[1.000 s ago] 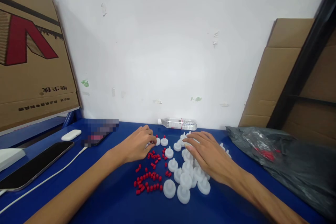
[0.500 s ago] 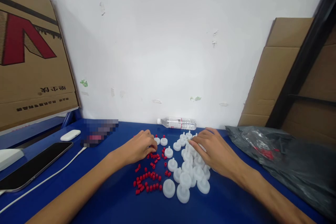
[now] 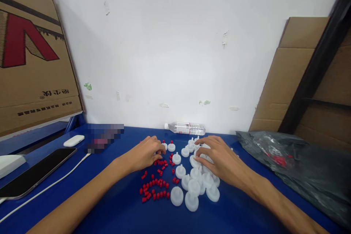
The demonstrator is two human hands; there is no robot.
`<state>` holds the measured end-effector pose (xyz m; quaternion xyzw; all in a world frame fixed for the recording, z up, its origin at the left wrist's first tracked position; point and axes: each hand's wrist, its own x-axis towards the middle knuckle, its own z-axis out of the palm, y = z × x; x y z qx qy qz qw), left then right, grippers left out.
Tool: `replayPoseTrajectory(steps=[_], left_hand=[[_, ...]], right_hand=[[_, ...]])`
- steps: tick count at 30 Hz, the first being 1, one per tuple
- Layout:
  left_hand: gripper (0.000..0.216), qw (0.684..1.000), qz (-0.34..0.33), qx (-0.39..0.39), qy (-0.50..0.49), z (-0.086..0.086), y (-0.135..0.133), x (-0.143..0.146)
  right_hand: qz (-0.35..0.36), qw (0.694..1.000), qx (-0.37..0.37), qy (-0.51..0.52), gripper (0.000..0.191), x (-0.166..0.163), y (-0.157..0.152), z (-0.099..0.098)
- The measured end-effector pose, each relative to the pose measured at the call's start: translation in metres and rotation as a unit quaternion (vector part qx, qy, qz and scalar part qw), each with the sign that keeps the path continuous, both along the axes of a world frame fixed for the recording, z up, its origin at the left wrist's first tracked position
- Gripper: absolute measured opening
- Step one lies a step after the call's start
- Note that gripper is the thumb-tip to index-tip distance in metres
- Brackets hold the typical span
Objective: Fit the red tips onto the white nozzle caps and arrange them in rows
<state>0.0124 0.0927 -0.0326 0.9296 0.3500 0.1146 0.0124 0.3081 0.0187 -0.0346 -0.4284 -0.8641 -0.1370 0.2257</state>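
Observation:
My left hand (image 3: pixel 148 152) rests low over the table, fingers curled and tips drawn in; what they hold, if anything, is hidden. Small red caps (image 3: pixel 160 182) lie scattered just below it. Beside its fingertips stands a white round plastic piece with a thin spout (image 3: pixel 171 147), a red cap on top. My right hand (image 3: pixel 215 155) reaches over a heap of similar white spouted pieces (image 3: pixel 194 187), its thumb and fingers bent but apart. The thumb tip is close to one white piece; I cannot tell whether it touches. The hand covers part of the heap.
A clear plastic bottle (image 3: pixel 186 128) lies against the wall. On the left are a phone (image 3: pixel 37 172), a white case (image 3: pixel 74 140), a white cable (image 3: pixel 64 175) and a large carton (image 3: pixel 33 80). A dark plastic bag (image 3: pixel 301 168) covers the right side.
My right hand's thumb and fingers have spread farther apart over the white pieces and shifted slightly toward the near side. My left hand has hardly moved.

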Motion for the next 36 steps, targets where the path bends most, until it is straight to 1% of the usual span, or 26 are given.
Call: replayPoseTrajectory(steps=[3, 7, 9, 12, 17, 19, 22, 25, 32, 36], left_hand=[[0.024, 0.999, -0.009, 0.023, -0.041, 0.003, -0.003, 0.002], [0.031, 0.99, -0.034, 0.012, -0.135, 0.006, -0.007, 0.007], [0.029, 0.981, -0.06, 0.003, -0.186, 0.005, -0.009, 0.011], [0.025, 0.968, -0.091, 0.005, -0.235, 0.002, -0.013, 0.018], [0.025, 0.953, -0.127, 0.017, -0.274, -0.005, -0.026, 0.029], [0.027, 0.947, -0.138, 0.014, -0.291, -0.007, -0.032, 0.033], [0.027, 0.93, -0.149, 0.02, -0.335, -0.007, -0.041, 0.04], [0.024, 0.919, -0.143, 0.006, -0.368, -0.006, -0.049, 0.046], [0.018, 0.913, -0.138, -0.032, -0.382, -0.008, -0.055, 0.052], [0.016, 0.911, -0.136, -0.039, -0.388, -0.007, -0.058, 0.053]], right_hand=[[-0.001, 0.999, -0.005, 0.043, 0.011, -0.004, -0.005, 0.006], [-0.029, 0.994, -0.059, 0.09, 0.017, -0.01, -0.013, 0.013], [-0.011, 0.994, -0.07, 0.088, 0.017, -0.013, -0.014, 0.013], [0.036, 0.995, -0.053, 0.078, 0.014, -0.015, -0.013, 0.01], [0.108, 0.992, 0.005, 0.062, 0.012, -0.016, -0.012, 0.004], [0.121, 0.99, 0.019, 0.065, 0.013, -0.016, -0.012, 0.003], [0.119, 0.99, 0.029, 0.07, 0.013, -0.017, -0.012, 0.004], [0.119, 0.99, 0.03, 0.069, 0.01, -0.017, -0.013, 0.005], [0.126, 0.989, 0.027, 0.07, 0.007, -0.02, -0.015, 0.002], [0.132, 0.988, 0.033, 0.077, 0.006, -0.02, -0.016, 0.001]])
